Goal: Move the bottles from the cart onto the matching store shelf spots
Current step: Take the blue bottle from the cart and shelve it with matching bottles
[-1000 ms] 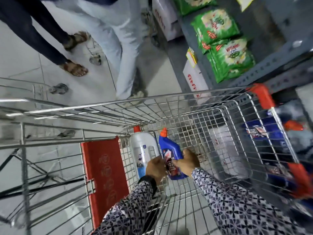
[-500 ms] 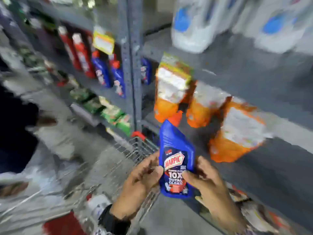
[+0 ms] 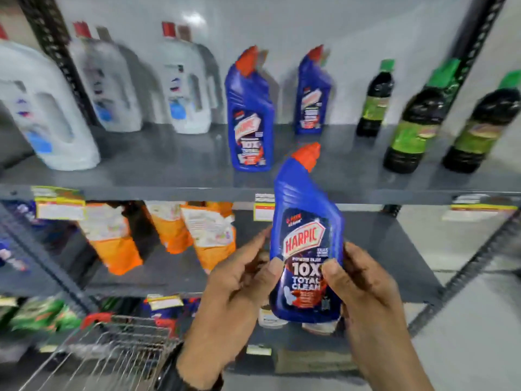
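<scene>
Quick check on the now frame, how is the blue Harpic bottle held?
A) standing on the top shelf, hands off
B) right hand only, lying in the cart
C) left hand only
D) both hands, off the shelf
D: the left hand and the right hand both grip the sides of the Harpic bottle, which is held in the air in front of the top shelf, not resting on it.
</scene>
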Tool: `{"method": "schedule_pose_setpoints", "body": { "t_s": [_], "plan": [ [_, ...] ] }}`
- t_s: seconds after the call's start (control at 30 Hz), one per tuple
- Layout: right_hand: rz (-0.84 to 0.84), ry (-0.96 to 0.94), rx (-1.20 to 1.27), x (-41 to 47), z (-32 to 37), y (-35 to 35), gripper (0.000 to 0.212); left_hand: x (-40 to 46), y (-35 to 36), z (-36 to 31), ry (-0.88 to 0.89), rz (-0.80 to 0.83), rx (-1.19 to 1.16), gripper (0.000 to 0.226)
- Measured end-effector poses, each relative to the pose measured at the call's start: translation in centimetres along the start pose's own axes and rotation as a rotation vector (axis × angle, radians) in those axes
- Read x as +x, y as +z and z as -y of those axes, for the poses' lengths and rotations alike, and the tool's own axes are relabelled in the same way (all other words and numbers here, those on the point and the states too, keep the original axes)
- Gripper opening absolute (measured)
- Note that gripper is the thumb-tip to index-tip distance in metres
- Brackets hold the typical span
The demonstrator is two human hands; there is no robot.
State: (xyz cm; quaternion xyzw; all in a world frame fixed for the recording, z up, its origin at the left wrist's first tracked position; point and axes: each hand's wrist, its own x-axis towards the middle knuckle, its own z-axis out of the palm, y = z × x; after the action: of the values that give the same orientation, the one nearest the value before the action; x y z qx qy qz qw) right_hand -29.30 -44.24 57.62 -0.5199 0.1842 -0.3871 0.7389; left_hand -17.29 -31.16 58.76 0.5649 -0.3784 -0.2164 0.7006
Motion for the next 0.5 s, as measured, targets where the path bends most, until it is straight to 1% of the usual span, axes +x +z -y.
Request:
{"method": "schedule_pose_setpoints", "body": {
  "t_s": [0.13, 0.3, 0.37, 0.43, 0.5],
  "plan": [
    [-0.001, -0.019, -0.005, -0.1, 0.9, -1.7, 0.039, 0.3, 2.1, 0.1, -0.036, -0.002, 0.006, 0.044],
    [0.034, -0.056, -0.038, 1.0, 1.8, -3.3, 0.041, 1.6, 3.4, 0.2, -0.046, -0.012, 0.096, 0.046],
    [0.051, -0.114, -0.084, 2.8, 3.0, -3.4, 0.035, 3.4, 4.0, -0.9, 0.008, -0.006, 0.15, 0.046],
    [0.07, -0.189, -0.147, 5.8, 4.6, -3.3, 0.028, 6.0, 4.7, -2.2, 0.113, -0.013, 0.231, 0.043],
    [0.131, -0.251, -0.199, 9.6, 6.3, -3.2, 0.029, 9.4, 5.4, -3.5, 0.196, -0.017, 0.28, 0.043]
  ]
}}
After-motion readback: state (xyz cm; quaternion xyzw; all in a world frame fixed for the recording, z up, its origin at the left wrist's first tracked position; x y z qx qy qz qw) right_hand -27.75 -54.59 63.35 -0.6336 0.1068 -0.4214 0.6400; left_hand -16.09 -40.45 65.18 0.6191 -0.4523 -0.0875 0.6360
